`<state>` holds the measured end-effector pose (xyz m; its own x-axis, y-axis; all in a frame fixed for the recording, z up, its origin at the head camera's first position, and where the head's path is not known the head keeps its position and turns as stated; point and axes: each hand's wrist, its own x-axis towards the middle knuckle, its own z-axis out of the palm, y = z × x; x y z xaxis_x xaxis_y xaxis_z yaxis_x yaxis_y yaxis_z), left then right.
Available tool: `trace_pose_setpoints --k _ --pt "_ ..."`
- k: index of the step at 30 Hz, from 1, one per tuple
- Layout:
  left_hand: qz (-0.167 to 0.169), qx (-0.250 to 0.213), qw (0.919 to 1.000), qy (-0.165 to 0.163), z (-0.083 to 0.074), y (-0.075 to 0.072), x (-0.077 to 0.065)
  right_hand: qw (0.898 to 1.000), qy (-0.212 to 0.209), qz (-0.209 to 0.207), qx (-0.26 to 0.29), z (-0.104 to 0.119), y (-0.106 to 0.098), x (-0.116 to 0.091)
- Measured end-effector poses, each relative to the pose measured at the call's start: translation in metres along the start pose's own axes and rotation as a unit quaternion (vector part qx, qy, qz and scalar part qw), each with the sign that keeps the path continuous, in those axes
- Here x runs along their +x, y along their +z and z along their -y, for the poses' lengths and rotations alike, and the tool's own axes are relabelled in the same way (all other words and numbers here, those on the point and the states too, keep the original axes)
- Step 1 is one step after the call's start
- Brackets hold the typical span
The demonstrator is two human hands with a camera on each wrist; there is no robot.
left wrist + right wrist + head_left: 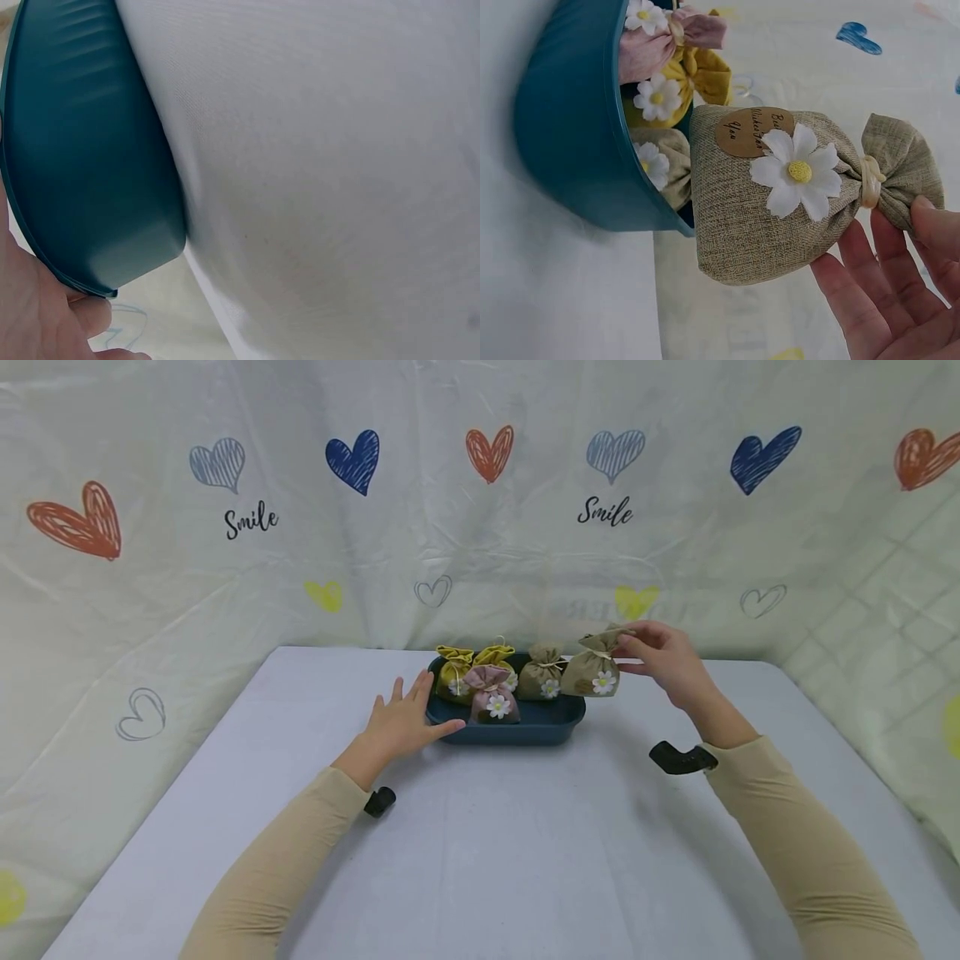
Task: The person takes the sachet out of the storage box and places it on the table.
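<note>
Between spread left hand and right hand pinching a beige white-flowered cloth pouch, an oblong teal plastic tray runs crosswise, touching the left.

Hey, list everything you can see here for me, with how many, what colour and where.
Tabletop: one, white, lower middle of the head view
Tray: one, dark teal, on the tabletop
Yellow pouches: two, yellow, in the tray's left part
Pink pouch: one, pink, in the tray, before the yellow ones
Beige pouch: one, beige, in the tray, right of those
Held pouch: one, beige, tray's right end, its top pinched
Backdrop: one, whitish with coloured hearts, behind the tabletop
Sleeves: two, beige, on both arms
Left hand: one, bare, touching the tray's left end
Right hand: one, bare, pinching the held pouch
</note>
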<state>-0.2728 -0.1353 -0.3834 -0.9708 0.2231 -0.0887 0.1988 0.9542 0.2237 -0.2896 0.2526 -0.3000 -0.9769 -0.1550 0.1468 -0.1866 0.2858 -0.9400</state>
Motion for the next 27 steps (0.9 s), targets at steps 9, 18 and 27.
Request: trace_pose_setpoints --k 9,18,27 --pt "-0.001 0.000 1.0000 0.000 0.001 0.002 0.001 0.999 0.003 -0.009 -0.030 -0.010 -0.009 -0.002" --pt "-0.006 -0.002 1.0000 0.000 0.001 0.001 -0.001 0.999 0.012 -0.008 -0.048 -0.017 -0.020 -0.002" --pt "-0.005 -0.001 1.0000 -0.001 0.001 0.001 -0.001 1.000 -0.013 -0.023 -0.002 -0.028 -0.037 -0.012"
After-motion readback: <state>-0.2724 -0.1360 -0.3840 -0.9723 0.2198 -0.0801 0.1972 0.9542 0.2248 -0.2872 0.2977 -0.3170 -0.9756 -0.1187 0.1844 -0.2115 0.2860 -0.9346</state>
